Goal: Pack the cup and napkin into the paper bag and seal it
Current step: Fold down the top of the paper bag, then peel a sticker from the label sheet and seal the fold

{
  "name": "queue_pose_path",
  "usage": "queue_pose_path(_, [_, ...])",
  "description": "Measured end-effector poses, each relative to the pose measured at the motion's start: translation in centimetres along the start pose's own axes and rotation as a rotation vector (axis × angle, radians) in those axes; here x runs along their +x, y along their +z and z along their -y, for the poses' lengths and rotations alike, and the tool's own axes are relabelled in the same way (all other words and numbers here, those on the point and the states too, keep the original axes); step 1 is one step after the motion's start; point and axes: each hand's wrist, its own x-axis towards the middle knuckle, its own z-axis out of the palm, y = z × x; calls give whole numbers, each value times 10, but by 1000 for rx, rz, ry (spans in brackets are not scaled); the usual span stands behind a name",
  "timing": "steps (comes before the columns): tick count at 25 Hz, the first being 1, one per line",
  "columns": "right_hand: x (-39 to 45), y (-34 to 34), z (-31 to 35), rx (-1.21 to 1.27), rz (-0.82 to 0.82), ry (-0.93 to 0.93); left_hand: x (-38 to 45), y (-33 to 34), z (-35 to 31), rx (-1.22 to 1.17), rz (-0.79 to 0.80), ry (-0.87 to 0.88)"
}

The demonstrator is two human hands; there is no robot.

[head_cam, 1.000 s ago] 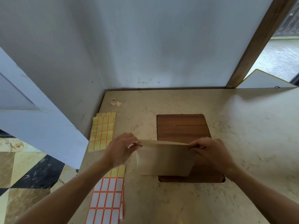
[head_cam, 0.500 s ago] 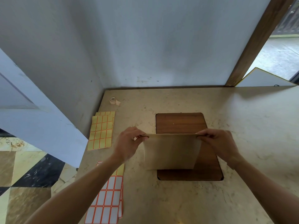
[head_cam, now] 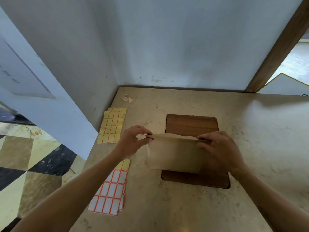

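Note:
A brown paper bag (head_cam: 174, 154) stands upright over the near half of a dark wooden board (head_cam: 192, 125). My left hand (head_cam: 133, 141) pinches the bag's top left corner, with a small white scrap showing between its fingers. My right hand (head_cam: 219, 148) pinches the top right corner. The bag's top edge is stretched flat between both hands and looks folded over. The cup and napkin are not visible; whatever the bag holds is hidden.
Yellow label sheets (head_cam: 112, 125) and white label sheets with orange lines (head_cam: 110, 195) lie left of the bag. A small tape roll (head_cam: 125, 97) sits near the back left corner. Walls close the table's back and left; the table's left edge drops to a tiled floor.
Both hands lifted the bag's top slightly and pulled it taut. The top edge went from a loose curve to a flat, folded line.

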Motion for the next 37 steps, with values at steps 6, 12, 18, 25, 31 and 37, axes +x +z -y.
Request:
queue_pose_path(6, [6, 5, 26, -30, 2, -148, -34, -26, 2, 22, -142, -78])
queue_pose_path(12, [9, 36, 81, -73, -91, -191, -84, -64, 61, 29, -110, -271])
queue_pose_path(18, [-2, 105, 173, -24, -148, -480, -126, -81, 129, 21, -14, -359])
queue_pose_path(25, [-21, 212, 186, 89, 338, -2, -137, -68, 181, 180, 143, -501])
queue_pose_path(31, [2, 253, 187, -98, 454, 85, -112, -56, 202, 412, 272, -432])
queue_pose_path(37, [16, 269, 191, -264, 430, 48, -95, -46, 221, 509, 391, -344])
